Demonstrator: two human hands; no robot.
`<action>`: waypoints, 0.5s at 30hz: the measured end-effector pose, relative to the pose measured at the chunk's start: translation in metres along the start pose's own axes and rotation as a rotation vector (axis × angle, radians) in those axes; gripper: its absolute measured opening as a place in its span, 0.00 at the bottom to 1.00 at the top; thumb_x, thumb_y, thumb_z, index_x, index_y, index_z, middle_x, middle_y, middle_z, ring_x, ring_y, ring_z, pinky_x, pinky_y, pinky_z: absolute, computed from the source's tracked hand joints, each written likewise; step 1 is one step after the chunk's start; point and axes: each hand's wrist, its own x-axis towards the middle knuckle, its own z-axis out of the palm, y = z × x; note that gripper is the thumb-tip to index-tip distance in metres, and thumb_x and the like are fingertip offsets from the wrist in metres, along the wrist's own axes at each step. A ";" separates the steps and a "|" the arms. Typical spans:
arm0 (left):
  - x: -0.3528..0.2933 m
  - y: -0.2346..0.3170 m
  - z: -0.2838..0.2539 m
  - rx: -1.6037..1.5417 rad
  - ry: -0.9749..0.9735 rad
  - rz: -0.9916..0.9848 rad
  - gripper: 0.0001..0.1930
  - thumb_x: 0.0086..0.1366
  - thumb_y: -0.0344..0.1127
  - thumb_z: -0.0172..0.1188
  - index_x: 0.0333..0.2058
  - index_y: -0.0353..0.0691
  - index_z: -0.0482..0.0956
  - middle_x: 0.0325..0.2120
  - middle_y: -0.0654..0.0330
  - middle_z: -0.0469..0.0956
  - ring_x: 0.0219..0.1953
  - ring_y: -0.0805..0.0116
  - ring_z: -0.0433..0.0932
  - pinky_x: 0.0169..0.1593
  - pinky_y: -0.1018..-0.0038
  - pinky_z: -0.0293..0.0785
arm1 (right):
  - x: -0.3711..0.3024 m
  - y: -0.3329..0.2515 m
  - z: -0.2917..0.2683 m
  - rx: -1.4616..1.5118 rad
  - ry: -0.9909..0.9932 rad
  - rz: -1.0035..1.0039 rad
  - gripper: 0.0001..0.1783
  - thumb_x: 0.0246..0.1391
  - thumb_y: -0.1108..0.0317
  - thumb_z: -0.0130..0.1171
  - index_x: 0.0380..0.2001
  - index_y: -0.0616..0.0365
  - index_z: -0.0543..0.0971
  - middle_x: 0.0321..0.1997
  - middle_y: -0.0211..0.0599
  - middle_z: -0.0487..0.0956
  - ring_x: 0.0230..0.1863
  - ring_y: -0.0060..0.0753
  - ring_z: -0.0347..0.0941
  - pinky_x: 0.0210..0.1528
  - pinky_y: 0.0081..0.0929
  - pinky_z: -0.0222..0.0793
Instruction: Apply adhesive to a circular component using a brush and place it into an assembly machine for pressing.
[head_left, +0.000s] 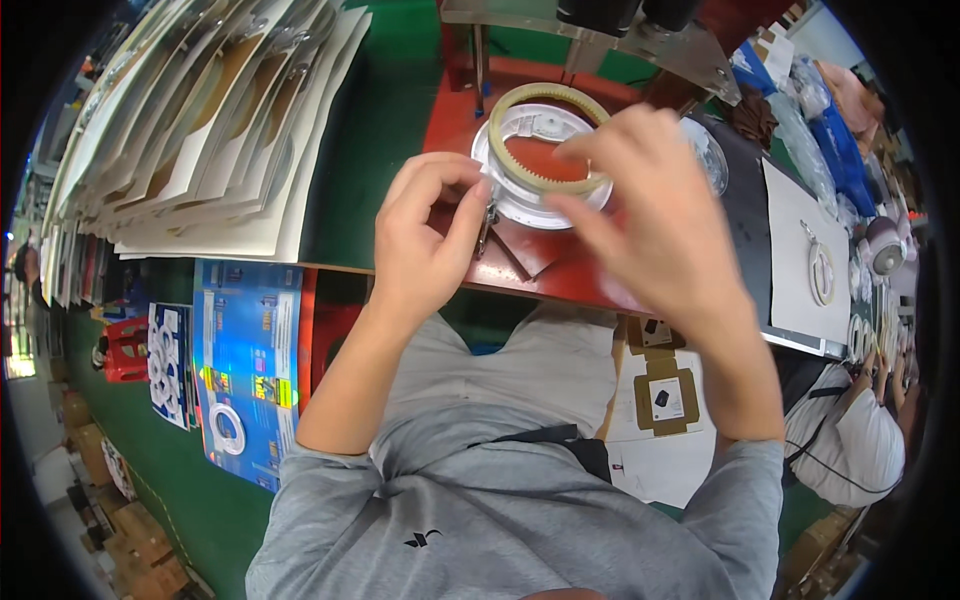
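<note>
My left hand (425,235) is closed in a pinch at the left side of a white ring-shaped part (520,207). What lies between its thumb and forefinger is too small to name. Just below those fingertips is a small dark metal piece (487,225). A cream ring with inner teeth (525,178) sits over the white part, slightly tilted. My right hand (650,190) is at the cream ring's right edge, smeared by motion. Its thumb and forefinger look apart around that edge, but whether they grip it I cannot tell.
Behind the rings stands a machine with a metal plate (520,12) and posts. Large stacked sheets (220,130) fill the left of the table. On the right lie a clear round part (705,155) and white card (800,260) bearing a small ring. Another person (850,430) sits farther right.
</note>
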 end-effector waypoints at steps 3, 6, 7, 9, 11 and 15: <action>0.005 -0.001 -0.008 -0.084 0.060 0.013 0.05 0.70 0.23 0.67 0.43 0.32 0.84 0.45 0.56 0.80 0.40 0.75 0.81 0.43 0.80 0.79 | 0.028 -0.007 -0.050 0.014 0.279 -0.085 0.06 0.60 0.76 0.71 0.41 0.60 0.85 0.40 0.32 0.85 0.44 0.28 0.79 0.47 0.27 0.75; 0.032 0.013 -0.006 0.162 -0.008 0.291 0.08 0.67 0.23 0.68 0.45 0.34 0.85 0.46 0.54 0.81 0.42 0.68 0.82 0.45 0.75 0.80 | 0.013 0.065 -0.099 -0.115 0.404 0.022 0.08 0.67 0.80 0.61 0.46 0.65 0.85 0.47 0.35 0.86 0.47 0.31 0.81 0.53 0.27 0.78; 0.045 0.023 -0.001 0.307 -0.074 0.419 0.10 0.66 0.30 0.70 0.46 0.37 0.86 0.50 0.53 0.82 0.50 0.55 0.81 0.54 0.65 0.79 | -0.008 0.180 -0.149 -0.134 0.411 0.019 0.08 0.67 0.80 0.61 0.46 0.65 0.85 0.47 0.35 0.86 0.47 0.31 0.82 0.53 0.27 0.78; 0.057 0.032 0.019 0.354 -0.176 0.487 0.13 0.68 0.38 0.69 0.47 0.38 0.87 0.54 0.52 0.82 0.60 0.47 0.75 0.63 0.56 0.71 | -0.007 0.246 -0.168 -0.146 0.423 0.013 0.08 0.67 0.80 0.61 0.46 0.65 0.85 0.47 0.35 0.86 0.47 0.31 0.82 0.53 0.27 0.78; 0.054 0.027 0.024 0.418 -0.230 0.447 0.17 0.71 0.45 0.66 0.49 0.38 0.87 0.57 0.51 0.82 0.65 0.45 0.71 0.69 0.53 0.64 | 0.017 0.227 -0.145 -0.120 0.434 -0.019 0.08 0.67 0.80 0.61 0.46 0.65 0.85 0.47 0.36 0.86 0.47 0.31 0.82 0.53 0.27 0.78; 0.047 0.020 0.031 0.651 -0.321 0.429 0.23 0.73 0.52 0.62 0.53 0.38 0.87 0.61 0.49 0.80 0.69 0.43 0.69 0.73 0.50 0.59 | 0.030 0.267 -0.151 -0.115 0.454 -0.050 0.08 0.67 0.80 0.61 0.47 0.66 0.85 0.47 0.36 0.86 0.47 0.31 0.82 0.52 0.27 0.78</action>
